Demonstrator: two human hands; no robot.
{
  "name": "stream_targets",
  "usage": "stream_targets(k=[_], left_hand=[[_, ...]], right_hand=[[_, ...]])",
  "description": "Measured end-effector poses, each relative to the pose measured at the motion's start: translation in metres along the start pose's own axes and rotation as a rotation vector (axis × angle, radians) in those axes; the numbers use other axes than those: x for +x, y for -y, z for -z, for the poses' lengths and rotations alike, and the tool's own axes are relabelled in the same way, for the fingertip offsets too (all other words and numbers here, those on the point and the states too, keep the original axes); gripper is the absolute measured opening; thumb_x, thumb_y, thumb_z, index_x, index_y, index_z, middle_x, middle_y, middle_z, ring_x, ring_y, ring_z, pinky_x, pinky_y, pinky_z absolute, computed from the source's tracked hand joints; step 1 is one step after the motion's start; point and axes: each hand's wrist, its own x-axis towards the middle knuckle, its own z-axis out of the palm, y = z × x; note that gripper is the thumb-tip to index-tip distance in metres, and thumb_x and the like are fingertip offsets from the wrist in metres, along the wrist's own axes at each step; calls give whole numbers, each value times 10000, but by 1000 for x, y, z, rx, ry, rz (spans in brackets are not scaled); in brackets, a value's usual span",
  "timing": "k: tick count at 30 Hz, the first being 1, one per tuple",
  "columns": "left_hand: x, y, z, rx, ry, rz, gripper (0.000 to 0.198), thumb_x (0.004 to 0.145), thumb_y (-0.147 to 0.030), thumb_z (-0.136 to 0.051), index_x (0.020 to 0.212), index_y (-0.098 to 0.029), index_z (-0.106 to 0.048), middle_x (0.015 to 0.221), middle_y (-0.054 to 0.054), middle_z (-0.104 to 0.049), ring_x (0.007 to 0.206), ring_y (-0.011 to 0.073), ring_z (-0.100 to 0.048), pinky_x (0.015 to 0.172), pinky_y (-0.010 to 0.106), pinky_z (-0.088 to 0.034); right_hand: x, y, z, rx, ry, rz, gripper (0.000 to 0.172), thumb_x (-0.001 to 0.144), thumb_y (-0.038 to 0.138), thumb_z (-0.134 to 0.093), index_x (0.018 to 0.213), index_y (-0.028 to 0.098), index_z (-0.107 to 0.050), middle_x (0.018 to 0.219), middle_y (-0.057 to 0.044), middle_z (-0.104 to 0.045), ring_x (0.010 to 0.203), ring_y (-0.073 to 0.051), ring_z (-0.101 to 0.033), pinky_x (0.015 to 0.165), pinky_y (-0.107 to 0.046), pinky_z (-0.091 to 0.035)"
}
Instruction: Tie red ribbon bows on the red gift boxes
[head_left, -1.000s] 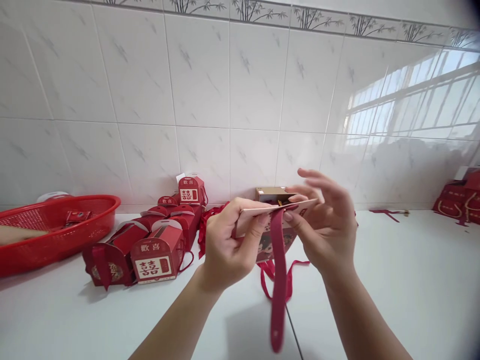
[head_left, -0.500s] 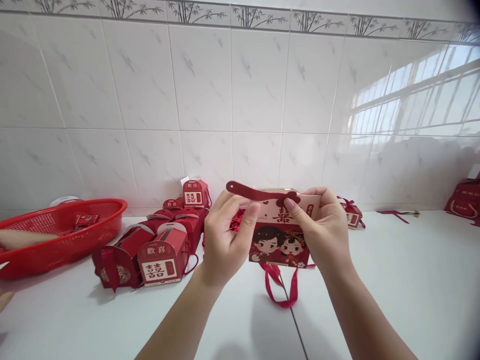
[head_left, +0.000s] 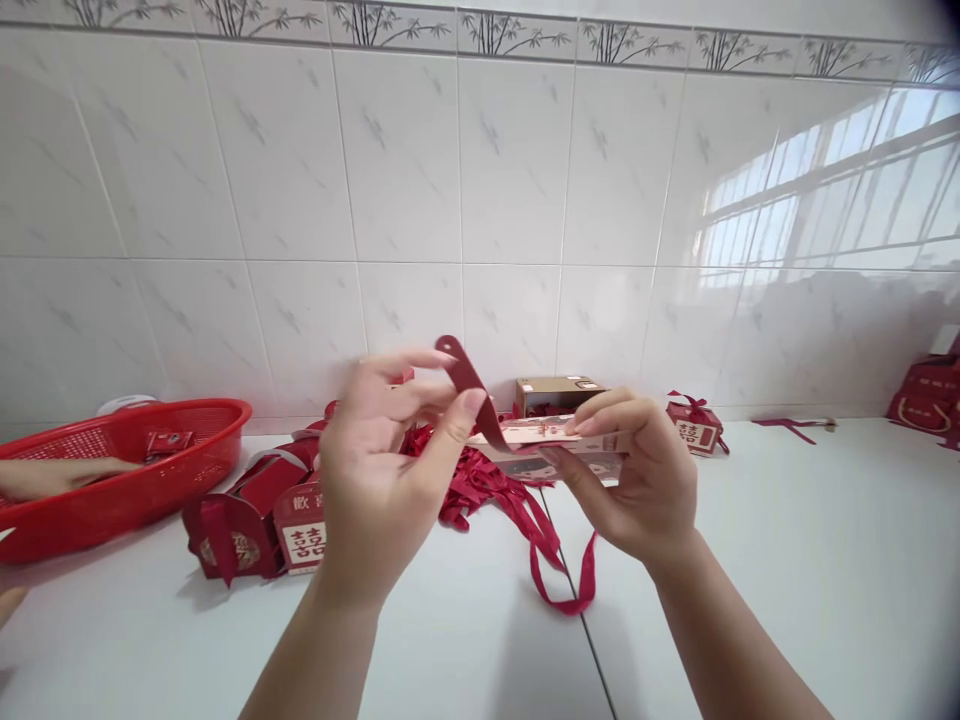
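Note:
My right hand (head_left: 637,465) pinches a flat gift box (head_left: 536,432) above the table, tilted so that its printed front is seen nearly edge-on. From the box's left end a dark red strap (head_left: 466,378) with a small hole at its tip slants upward. My left hand (head_left: 390,440) is closed on this strap between thumb and fingers. Below and behind the box lies a heap of red ribbons (head_left: 480,480), one of which makes a loop on the table (head_left: 465,640).
At left stand several red gift boxes (head_left: 259,500), partly behind my left hand. Beyond them another person's hand (head_left: 67,475) reaches into a red plastic basket (head_left: 187,490). An open cardboard box (head_left: 559,385) and a small ribboned gift box (head_left: 696,428) sit by the tiled wall.
The gift box has tipped from facing me to nearly edge-on. My left hand has moved left and taken the strap, whose tip now points upward.

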Motion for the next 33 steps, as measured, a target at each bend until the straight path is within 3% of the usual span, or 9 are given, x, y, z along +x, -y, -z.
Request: stream_targets(k=[2,4,7,12,17,25,29,33], left_hand=[[1,0,6,33,192,0,107,858,-259,-623,948,-235,-675,831,16,-708,733,164,-688,684,275,-584],[2,0,11,8,375,24,182,905,-245,-541,977,-243,-708,780,27,-702,673,161,-669,582,261,-573],[3,2,14,-46,471,22,221,891,-188,-549,1004,-276,-717,773,24,-695,625,149,-645,503,242,-551],[4,7,9,-93,391,-7,187,782,-108,-674,862,-254,-759,1042,47,-705,955,209,-673,712,259,-609],[-1,8,1,-146,304,58,254,800,-41,-627,881,-245,-753,777,-15,-758,686,119,-714,614,168,-603],[-5,1,-8,-117,104,72,221,767,-43,-661,825,-234,-757,723,-38,-756,626,116,-714,547,157,-594],[-8,3,-9,-107,105,43,271,769,-18,-656,835,-261,-758,718,-60,-756,624,96,-709,539,125,-581],[-10,6,-10,-186,174,24,325,797,7,-620,873,-279,-752,774,-71,-764,717,94,-725,652,127,-603]], right_hand=[[1,1,1,-18,17,40,292,733,79,-673,897,250,-502,784,-9,-550,732,-179,-576,599,-334,-496],[1,2,2,-22,26,57,298,730,79,-672,901,253,-501,783,-9,-552,734,-184,-581,598,-340,-501],[2,5,2,-19,35,59,292,734,82,-668,898,255,-499,780,-8,-552,725,-182,-584,579,-333,-500],[4,8,3,-4,57,73,287,740,68,-661,893,247,-497,773,-7,-548,696,-169,-576,567,-326,-488],[4,9,3,2,59,107,289,741,56,-660,890,239,-495,761,-6,-547,692,-170,-571,553,-320,-479],[5,11,4,25,63,127,307,728,24,-661,899,216,-492,776,-16,-554,691,-163,-563,566,-331,-475],[6,11,3,36,72,137,308,728,19,-663,898,208,-490,782,-19,-554,706,-159,-565,565,-316,-476],[6,10,3,37,65,131,308,727,18,-666,894,208,-490,777,-16,-549,715,-161,-571,571,-313,-482]])
